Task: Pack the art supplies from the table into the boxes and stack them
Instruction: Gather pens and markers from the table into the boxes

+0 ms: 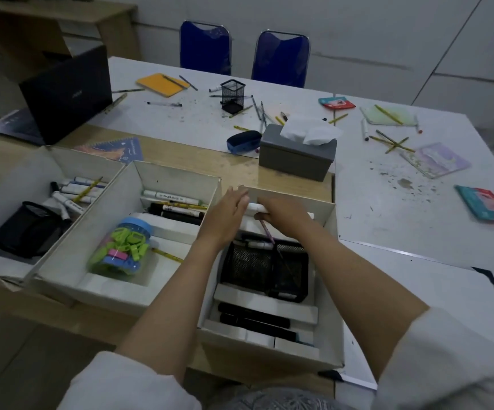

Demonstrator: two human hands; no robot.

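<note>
Three open white boxes stand side by side at the table's near edge. The right box (333, 291) holds a black mesh holder (265, 267) and black markers (254, 318). Over its far end my right hand (281, 213) grips a white marker (254, 207) and a pink pencil (266, 232). My left hand (225, 216) is beside it, fingers apart, touching the marker's left end. The middle box (115, 208) contains a jar of coloured clips (121, 250) and markers. The left box (3, 184) has markers and a mesh holder (25, 230).
Loose pencils, pens and markers lie scattered across the far table around a mesh pen cup (233, 96). Also there: an orange notebook (163, 84), other notebooks and packets at right, a grey tissue box (297, 152), a blue case (243, 142), a laptop (65, 93), two blue chairs.
</note>
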